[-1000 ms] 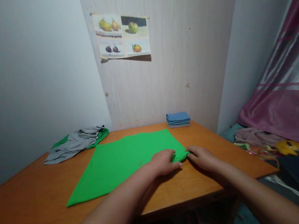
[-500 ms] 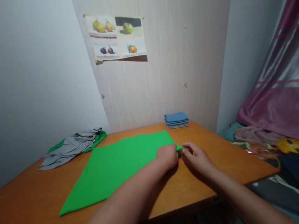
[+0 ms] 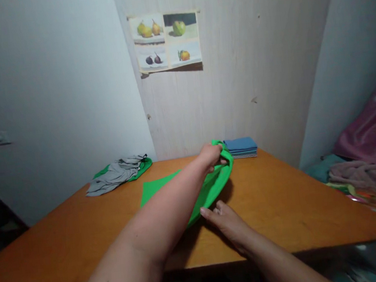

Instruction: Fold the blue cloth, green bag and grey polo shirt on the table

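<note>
A bright green cloth (image 3: 159, 186) lies partly on the table, its right side lifted and folded over into a loose, curled bunch. My left hand (image 3: 212, 155) grips that raised part, fingers wrapped round the fabric, in front of the blue stack. Lower and nearer to me, my right hand (image 3: 227, 221) is at the cloth's near edge, thumb stretched along it and fingers curled. It seems to pinch the edge, though the fingertips are partly hidden. My left forearm covers much of the cloth's middle.
On the orange-brown wooden table (image 3: 274, 208), a stack of folded blue cloths (image 3: 241, 147) stands at the back right. A crumpled grey and green garment (image 3: 118, 176) lies at the back left. A fruit picture sheet (image 3: 167, 41) hangs on the wall. Textiles (image 3: 366, 175) are heaped at right.
My left hand has lifted the cloth's right side up and away from me, folding it over. My right hand has come nearer, along the cloth's edge. The view has turned left.
</note>
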Tool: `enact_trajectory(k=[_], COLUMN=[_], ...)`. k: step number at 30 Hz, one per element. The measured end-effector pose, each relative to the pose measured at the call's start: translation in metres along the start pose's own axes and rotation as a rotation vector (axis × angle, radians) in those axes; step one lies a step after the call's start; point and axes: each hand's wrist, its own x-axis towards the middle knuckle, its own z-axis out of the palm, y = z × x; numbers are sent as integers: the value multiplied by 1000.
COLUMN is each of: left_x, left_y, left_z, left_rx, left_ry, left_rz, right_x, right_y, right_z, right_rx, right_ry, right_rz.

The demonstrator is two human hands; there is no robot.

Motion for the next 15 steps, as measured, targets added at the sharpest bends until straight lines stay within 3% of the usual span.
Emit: enact_trajectory(k=[5, 10, 15], left_x=[-1, -7, -18], left_y=[44, 82, 108], left_z=[-20, -57, -109], left_rx=[-237, -645, -730], left_ry=[119, 284, 434], left_rz=[37, 112, 257], right_x=[4, 3, -5], right_y=[9, 18, 12], right_z=[17, 13, -4], right_rx=[61, -76, -88], right_ry=[-98, -2, 68], right_rz=[-2, 60, 36])
